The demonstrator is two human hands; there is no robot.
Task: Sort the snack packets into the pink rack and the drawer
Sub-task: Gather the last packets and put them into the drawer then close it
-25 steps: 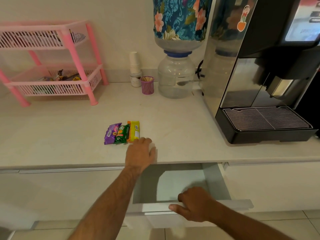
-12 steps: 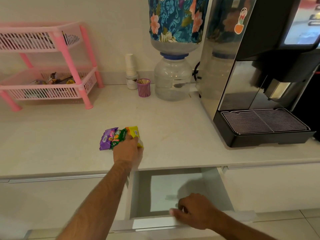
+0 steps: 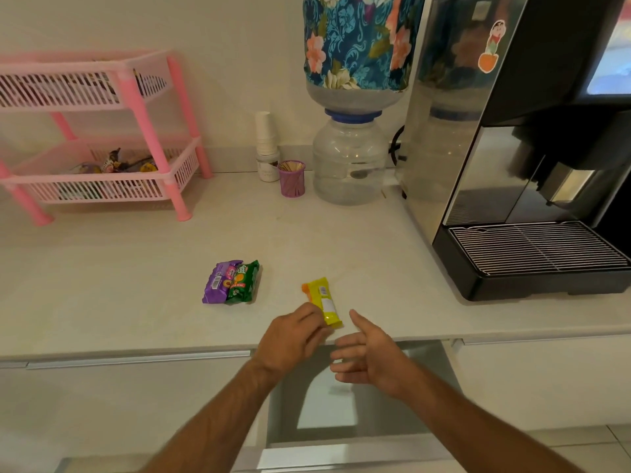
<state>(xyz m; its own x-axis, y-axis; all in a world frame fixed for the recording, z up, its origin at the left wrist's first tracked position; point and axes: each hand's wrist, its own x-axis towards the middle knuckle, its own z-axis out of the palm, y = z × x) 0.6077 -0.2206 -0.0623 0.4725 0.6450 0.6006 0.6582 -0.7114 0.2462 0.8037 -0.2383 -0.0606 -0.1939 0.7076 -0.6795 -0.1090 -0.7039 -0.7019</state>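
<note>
The long white countertop runs left to right, with a black and steel coffee machine at the far right and a water jar with a floral cover beside it. At the far left stands the pink rack, two tiers, with some wrappers already lying in its lower tray. Below the counter's near edge the drawer is pulled open, and from what shows its inside looks bare.

The step in hand looks like the drawer half of the sorting. The left hand pinches the near end of the yellow snack packet between thumb and fingers, with the rest of the packet pointing away over the counter near its front edge. The right hand hovers just right of it, palm open and fingers spread, gripping nothing. It seems ready to take the packet, or to steady it.

Next, I'd guess, the packet has to come back off the counter edge and down into the open drawer directly beneath.

The purple packet and green packet lie side by side, touching, a little to the left on the counter, clear of both hands.
</note>
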